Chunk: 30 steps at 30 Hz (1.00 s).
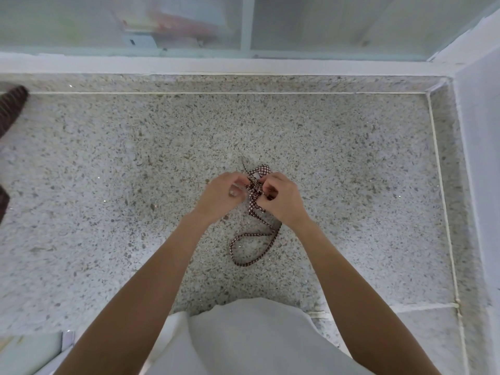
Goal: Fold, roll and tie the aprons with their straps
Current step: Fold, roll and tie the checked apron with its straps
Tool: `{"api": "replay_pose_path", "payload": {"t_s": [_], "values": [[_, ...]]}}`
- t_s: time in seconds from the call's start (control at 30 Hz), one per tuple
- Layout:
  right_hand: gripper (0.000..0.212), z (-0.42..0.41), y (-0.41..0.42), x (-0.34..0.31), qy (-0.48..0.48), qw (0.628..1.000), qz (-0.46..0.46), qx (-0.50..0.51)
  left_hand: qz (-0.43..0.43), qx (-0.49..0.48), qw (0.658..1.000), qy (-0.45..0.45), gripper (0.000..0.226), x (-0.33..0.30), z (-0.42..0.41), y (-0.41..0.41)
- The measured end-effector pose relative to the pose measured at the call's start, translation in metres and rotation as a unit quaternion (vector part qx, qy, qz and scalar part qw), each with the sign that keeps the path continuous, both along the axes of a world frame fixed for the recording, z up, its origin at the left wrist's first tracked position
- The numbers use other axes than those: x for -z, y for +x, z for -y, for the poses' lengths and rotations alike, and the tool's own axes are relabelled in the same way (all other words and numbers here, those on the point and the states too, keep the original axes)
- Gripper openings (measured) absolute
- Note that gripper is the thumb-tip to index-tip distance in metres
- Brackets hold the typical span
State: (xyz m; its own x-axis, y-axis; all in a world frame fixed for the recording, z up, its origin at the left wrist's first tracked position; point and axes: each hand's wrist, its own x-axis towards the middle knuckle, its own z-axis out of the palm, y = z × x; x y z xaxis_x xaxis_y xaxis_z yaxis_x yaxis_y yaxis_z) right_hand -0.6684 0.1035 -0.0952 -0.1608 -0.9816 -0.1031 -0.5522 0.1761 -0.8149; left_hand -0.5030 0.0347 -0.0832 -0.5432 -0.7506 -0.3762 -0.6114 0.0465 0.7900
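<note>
Head view: small rolled bundle of dark-red-and-white checked fabric apron sits just past centre on the speckled grey terrazzo floor, mostly hidden between both hands. Left hand at its 9 o'clock and right hand at its 3 o'clock are both pinched shut on the narrow checked strap at the bundle; the strap's loose loop trails toward 6 o'clock, lying flat on the floor. More striped dark-red cloth lies at the frame's 9 o'clock edge, well apart.
</note>
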Motion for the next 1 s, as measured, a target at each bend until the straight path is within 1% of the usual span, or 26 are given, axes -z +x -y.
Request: {"api": "replay_pose_path", "payload": {"t_s": [0.07,0.13,0.23,0.33,0.47,0.57,0.63,0.7,0.77,0.87,0.93,0.97,1.0], "values": [[0.02,0.0,0.001,-0.002,-0.001,1.0,0.003,-0.01,0.009,0.008,1.0,-0.023,0.026,0.002,-0.002,-0.002],[0.022,0.0,0.001,-0.003,0.001,1.0,0.005,-0.017,0.017,-0.004,0.998,-0.054,0.03,0.007,-0.004,-0.004],[0.02,0.0,-0.002,-0.002,0.007,1.0,0.007,-0.021,0.023,-0.01,0.994,-0.11,0.036,0.01,-0.003,-0.008],[0.024,0.0,-0.003,-0.001,0.002,1.0,0.004,-0.031,0.061,0.015,0.987,-0.148,0.027,0.013,0.002,-0.009],[0.023,0.001,-0.004,-0.001,0.0,0.999,0.005,-0.047,0.097,0.009,0.984,-0.147,0.013,0.01,0.01,-0.012],[0.027,0.0,-0.006,-0.002,-0.002,0.999,0.0,-0.049,0.112,0.033,0.981,-0.155,0.01,0.01,0.015,-0.01],[0.026,-0.003,-0.009,-0.002,-0.007,0.999,-0.017,-0.031,0.107,0.011,0.983,-0.149,0.007,0.011,0.018,-0.005],[0.021,-0.009,-0.012,-0.003,-0.009,1.0,-0.029,-0.006,0.102,-0.014,0.985,-0.142,0.012,0.013,0.018,0.002],[0.017,-0.014,-0.013,-0.003,-0.003,0.999,-0.041,0.012,0.124,-0.017,0.982,-0.145,0.014,0.013,0.017,0.007],[0.02,-0.018,-0.009,-0.004,0.012,0.996,-0.07,0.055,0.171,-0.019,0.973,-0.156,0.01,0.014,0.015,0.008],[0.023,-0.016,-0.004,-0.008,0.033,0.992,-0.102,0.061,0.198,-0.017,0.966,-0.166,0.012,0.014,0.01,0.006],[0.023,-0.016,-0.002,-0.009,0.046,0.989,-0.127,0.056,0.206,-0.03,0.964,-0.164,0.012,0.014,0.008,0.007],[0.021,-0.018,-0.003,-0.009,0.053,0.985,-0.153,0.056,0.211,-0.065,0.963,-0.152,0.011,0.015,0.007,0.01]]}}
